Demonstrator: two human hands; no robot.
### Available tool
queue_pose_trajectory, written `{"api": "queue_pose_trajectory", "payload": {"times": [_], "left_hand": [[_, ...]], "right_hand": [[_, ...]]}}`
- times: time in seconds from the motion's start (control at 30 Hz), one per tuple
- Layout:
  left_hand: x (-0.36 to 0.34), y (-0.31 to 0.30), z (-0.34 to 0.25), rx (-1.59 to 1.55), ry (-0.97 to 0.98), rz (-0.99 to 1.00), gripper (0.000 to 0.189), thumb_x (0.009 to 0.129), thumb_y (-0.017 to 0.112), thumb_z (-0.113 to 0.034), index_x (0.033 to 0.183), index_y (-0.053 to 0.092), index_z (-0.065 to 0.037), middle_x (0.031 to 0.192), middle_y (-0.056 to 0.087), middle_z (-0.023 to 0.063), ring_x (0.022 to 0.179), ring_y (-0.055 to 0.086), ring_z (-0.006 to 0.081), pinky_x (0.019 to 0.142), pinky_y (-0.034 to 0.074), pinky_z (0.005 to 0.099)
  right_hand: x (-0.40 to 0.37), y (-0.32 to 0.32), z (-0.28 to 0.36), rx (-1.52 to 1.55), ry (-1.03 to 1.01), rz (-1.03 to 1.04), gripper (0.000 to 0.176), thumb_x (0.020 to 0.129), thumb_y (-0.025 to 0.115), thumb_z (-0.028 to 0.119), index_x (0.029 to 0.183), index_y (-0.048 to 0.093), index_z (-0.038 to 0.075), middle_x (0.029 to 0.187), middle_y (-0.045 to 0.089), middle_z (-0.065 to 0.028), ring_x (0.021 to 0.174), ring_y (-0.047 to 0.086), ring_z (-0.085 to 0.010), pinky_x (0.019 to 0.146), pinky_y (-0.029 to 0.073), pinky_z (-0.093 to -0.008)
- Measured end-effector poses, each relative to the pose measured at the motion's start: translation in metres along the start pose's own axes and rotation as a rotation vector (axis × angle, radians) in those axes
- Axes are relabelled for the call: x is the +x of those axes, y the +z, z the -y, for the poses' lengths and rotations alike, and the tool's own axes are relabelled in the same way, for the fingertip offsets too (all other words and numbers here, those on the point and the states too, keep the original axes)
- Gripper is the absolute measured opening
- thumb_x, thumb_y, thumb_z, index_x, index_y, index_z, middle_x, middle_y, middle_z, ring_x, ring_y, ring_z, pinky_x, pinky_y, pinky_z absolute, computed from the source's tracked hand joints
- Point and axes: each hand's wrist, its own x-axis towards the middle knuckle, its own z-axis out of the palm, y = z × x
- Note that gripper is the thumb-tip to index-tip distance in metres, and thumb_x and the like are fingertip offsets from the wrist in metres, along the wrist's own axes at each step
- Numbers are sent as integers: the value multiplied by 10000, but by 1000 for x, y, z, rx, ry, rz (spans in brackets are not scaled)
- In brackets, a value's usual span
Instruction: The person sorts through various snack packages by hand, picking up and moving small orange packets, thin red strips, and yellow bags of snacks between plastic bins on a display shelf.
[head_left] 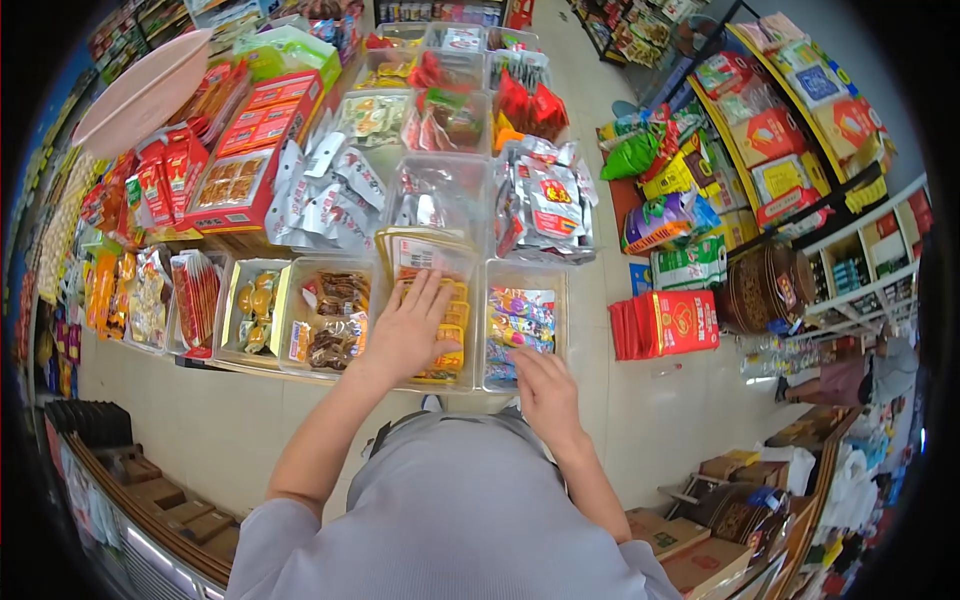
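My left hand (412, 325) lies palm down with its fingers stretched over a stack of yellow packets (452, 338) in a clear plastic bin. Its fingertips reach the lower part of a pale, gold-edged packet (425, 254) that leans at the back of that bin. My right hand (548, 392) is over the front right corner of the neighbouring bin, fingers loosely bent and thumb a little apart. Its fingertips are right at small, colourful wrapped packets (520, 318) lying in rows there. Nothing shows as lifted in either hand.
Bins with brown snack packs (336, 305) and yellow packs (258, 305) stand to the left. Silver pouches (545, 195) fill a bin behind. Red bags (665, 325) stand at the right, before shelves. A pink basin (145, 95) sits at upper left. Cardboard boxes (690, 550) lie behind on the right.
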Motion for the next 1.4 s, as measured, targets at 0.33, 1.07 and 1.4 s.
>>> {"api": "queue_pose_trajectory", "payload": {"times": [0.33,1.07,1.4], "left_hand": [[-1,5,-9,58,-40,-109,882,848,677,-582,1469,444,-1,1534,402,225,1457,342,385,1173,247,600],[-5,6,-133,-505,123,-118,382,891,730,-257,1169,659,-6,1177,664,166,1031,664,329,914,525,441],[55,37,-175,-220,-653,267,480,950,616,-371,1289,603,-31,1377,559,197,1098,649,371,917,537,471]], "right_hand": [[-19,2,-15,-31,16,-22,252,837,676,-12,1085,713,5,1065,720,-156,955,681,-336,854,549,-423],[-34,-68,-73,-39,46,-129,251,820,663,-83,1061,708,-27,996,718,-179,847,675,-336,751,540,-402],[-74,-149,-231,-31,56,-27,220,886,634,-64,1084,718,-18,953,735,-158,836,704,-277,754,560,-354]]}}
